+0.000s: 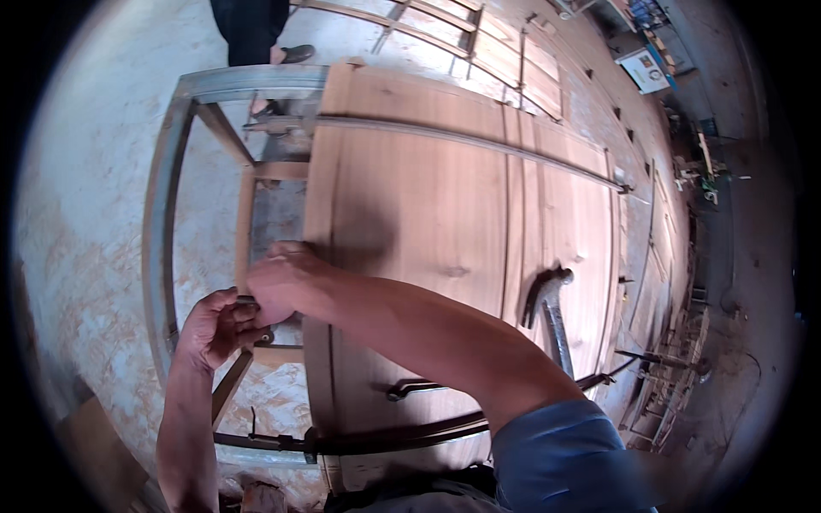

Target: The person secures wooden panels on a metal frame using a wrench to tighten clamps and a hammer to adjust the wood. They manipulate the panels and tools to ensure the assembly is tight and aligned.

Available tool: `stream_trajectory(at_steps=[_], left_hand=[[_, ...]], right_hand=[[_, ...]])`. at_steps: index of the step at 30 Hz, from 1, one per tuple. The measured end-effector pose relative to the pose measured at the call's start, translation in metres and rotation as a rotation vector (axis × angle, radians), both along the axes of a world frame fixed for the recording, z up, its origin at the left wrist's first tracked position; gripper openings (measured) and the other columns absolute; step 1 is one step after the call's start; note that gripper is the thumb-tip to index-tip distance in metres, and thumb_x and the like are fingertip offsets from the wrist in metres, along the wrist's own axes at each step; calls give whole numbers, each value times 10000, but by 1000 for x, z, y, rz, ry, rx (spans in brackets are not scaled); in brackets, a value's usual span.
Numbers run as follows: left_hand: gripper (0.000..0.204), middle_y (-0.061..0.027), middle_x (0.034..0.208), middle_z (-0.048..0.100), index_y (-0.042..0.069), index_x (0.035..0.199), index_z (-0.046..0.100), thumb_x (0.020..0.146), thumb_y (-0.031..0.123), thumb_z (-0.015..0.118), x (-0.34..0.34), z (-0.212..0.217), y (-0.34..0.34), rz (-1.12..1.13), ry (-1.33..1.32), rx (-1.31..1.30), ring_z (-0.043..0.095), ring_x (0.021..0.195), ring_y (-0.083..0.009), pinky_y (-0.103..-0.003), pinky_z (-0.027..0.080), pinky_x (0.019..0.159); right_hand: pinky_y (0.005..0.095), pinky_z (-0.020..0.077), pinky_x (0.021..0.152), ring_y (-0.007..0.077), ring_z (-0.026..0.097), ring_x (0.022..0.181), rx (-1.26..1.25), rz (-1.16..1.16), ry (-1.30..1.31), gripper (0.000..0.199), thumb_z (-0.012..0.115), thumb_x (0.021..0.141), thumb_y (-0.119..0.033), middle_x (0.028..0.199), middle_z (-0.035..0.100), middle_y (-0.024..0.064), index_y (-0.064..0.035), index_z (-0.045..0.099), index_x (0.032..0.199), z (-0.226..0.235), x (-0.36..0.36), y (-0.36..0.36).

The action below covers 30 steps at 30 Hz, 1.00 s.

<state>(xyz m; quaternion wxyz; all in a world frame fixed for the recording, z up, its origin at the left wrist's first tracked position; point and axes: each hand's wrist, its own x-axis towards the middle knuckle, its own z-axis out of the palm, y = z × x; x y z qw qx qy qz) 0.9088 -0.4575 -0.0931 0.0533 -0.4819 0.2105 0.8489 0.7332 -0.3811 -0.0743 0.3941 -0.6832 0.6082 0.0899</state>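
Note:
Left of a wooden panel door (pixel 410 214), my two hands meet over the open part of the bench frame. My left hand (pixel 214 329) is closed, fingers curled around a small dark end that I cannot make out. My right hand (pixel 282 278) reaches across the panel and is closed against the left. Its fingers are mostly turned away, and what they hold is hidden. A long bar clamp (pixel 470 142) spans the panel's far side. Another bar clamp (pixel 385 442) runs along the near side.
A claw hammer (pixel 554 321) lies on the panel to the right of my forearm. Nearby rests a dark bent metal tool (pixel 415 388). The grey bench frame (pixel 160 214) borders the left. Beyond it stands a person in dark trousers (pixel 248 30). Another wooden frame (pixel 479 47) lies farther back.

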Motion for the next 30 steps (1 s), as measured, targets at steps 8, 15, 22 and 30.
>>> stream_trajectory(at_steps=[8, 15, 22, 30], left_hand=[[475, -49, 929, 633, -85, 1269, 513, 843, 91, 629, 10, -35, 30, 237, 382, -294, 565, 852, -143, -284, 461, 846], [482, -100, 999, 649, -65, 1284, 503, 858, 126, 626, -6, 2, -3, -182, 216, -214, 627, 877, -167, -343, 537, 837], [252, -37, 603, 492, 54, 717, 524, 918, 204, 502, -47, -20, -9, -289, -400, -475, 458, 460, -146, -321, 313, 383], [275, 5, 574, 484, 18, 834, 597, 970, 241, 512, -32, -53, 35, 350, -76, -959, 425, 493, -74, -250, 314, 445]], right_hand=[[394, 471, 868, 239, 680, 939, 0, -75, -29, 475, 622, 761, -499, 954, 726, 104, -84, 756, 948, 3, 1, 3], [378, 491, 840, 223, 684, 903, -77, -69, 10, 439, 644, 747, -500, 888, 731, 77, -102, 760, 895, 5, 1, 6], [361, 454, 875, 207, 676, 884, -46, -60, -52, 393, 660, 748, -474, 876, 726, 42, -131, 760, 912, 9, -2, 4], [380, 442, 887, 218, 673, 902, -109, -71, -47, 339, 671, 732, -418, 879, 726, 58, -133, 751, 898, 6, -2, 12]])
